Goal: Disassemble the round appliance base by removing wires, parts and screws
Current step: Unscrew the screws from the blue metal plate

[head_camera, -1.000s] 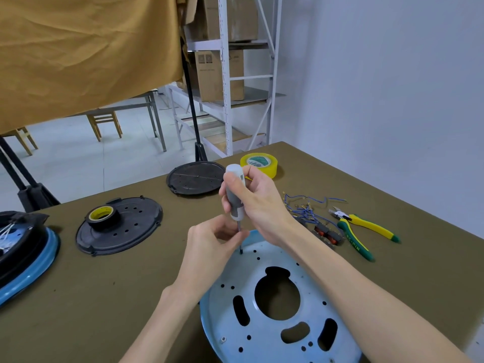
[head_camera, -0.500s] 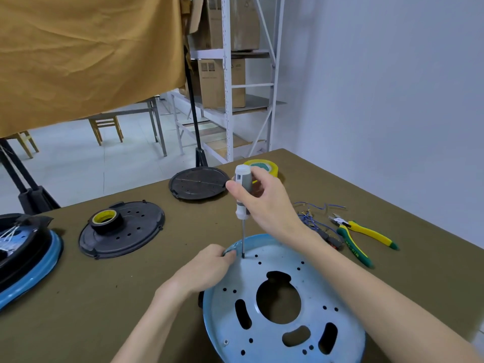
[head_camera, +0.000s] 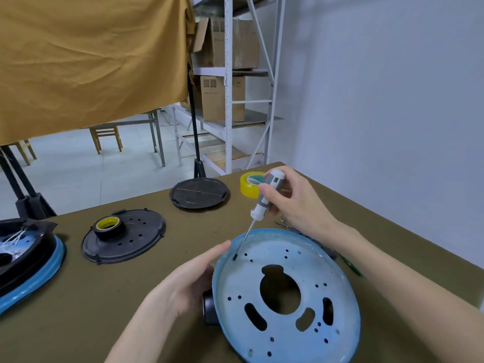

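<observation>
Tape roll point(head_camera: 108, 224) on lid point(head_camera: 125, 239)

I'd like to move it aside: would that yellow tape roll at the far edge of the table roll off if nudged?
Probably not: the yellow tape roll lies flat, so a nudge should slide it. It looks light and stiff. Tipped onto its edge, it could roll.

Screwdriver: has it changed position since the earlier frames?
Yes. The screwdriver has tipped from upright to slanted, handle leaning toward the yellow tape roll, tip still on the blue base.

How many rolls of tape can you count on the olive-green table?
2: a yellow tape roll at the far edge behind the right hand, and a black-and-yellow roll sitting on the round black plastic cover.
</observation>
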